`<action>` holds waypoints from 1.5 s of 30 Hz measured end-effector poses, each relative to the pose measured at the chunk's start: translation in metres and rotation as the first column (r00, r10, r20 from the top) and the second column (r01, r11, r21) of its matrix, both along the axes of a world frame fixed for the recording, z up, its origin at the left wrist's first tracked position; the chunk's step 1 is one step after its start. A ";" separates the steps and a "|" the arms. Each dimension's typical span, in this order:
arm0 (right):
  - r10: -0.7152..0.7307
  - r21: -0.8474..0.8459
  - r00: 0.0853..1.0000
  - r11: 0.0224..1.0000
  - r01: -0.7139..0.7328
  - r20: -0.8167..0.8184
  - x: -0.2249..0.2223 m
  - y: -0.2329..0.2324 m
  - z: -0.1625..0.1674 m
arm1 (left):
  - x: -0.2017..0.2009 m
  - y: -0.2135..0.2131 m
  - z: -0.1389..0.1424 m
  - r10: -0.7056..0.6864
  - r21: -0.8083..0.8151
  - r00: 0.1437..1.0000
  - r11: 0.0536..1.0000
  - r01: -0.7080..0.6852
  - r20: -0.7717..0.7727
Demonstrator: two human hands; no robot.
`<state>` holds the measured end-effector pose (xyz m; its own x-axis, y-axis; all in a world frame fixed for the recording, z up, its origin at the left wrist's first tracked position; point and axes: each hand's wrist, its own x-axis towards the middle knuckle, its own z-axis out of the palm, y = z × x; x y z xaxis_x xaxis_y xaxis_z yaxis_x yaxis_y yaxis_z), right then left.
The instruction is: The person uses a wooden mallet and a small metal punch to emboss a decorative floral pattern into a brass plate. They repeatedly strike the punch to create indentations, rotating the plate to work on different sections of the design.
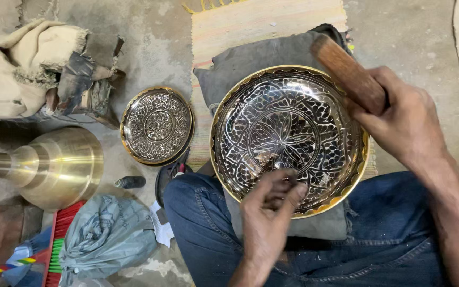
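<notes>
Head view, engraved brass plate (288, 133) between both hands, left (269, 212) fingertips touching, right (399, 122) gripping wooden handle (346, 72)

— What lies on the floor to the left?
— A smaller engraved plate (158, 126) with a gold rim, flat on the concrete floor (155, 42). Beside it stands a big brass vessel (54, 167), lying on its side.
— And above that?
— A bundle of beige cloth (17, 64) over dark, worn scraps.
— Anything near the bottom?
— A crumpled grey plastic bag (104, 236), a red brush (62, 239), and a little dark bottle (130, 182) just beside the brass vessel. A striped mat (272, 21) runs up the middle.
</notes>
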<state>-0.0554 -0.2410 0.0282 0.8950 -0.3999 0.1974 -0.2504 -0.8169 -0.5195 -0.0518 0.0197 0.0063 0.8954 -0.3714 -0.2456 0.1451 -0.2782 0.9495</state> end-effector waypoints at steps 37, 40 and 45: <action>-0.054 -0.198 0.997 0.979 0.042 -0.058 -0.047 0.030 0.044 | 0.098 -0.028 -0.020 -0.355 0.026 0.759 0.912 0.409 0.546; -0.082 -0.040 0.991 0.996 0.078 -0.105 -0.045 0.030 0.048 | 0.098 -0.029 -0.019 -0.381 0.051 0.754 0.906 0.421 0.535; -0.124 0.055 0.984 0.990 0.132 -0.127 -0.050 0.029 0.042 | 0.100 -0.032 -0.015 -0.403 0.094 0.726 0.899 0.427 0.558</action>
<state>-0.1055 -0.2120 0.0703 0.8517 -0.5206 0.0596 -0.4158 -0.7407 -0.5277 0.0479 -0.0124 -0.0083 0.6237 -0.7365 0.2618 -0.5257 -0.1474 0.8378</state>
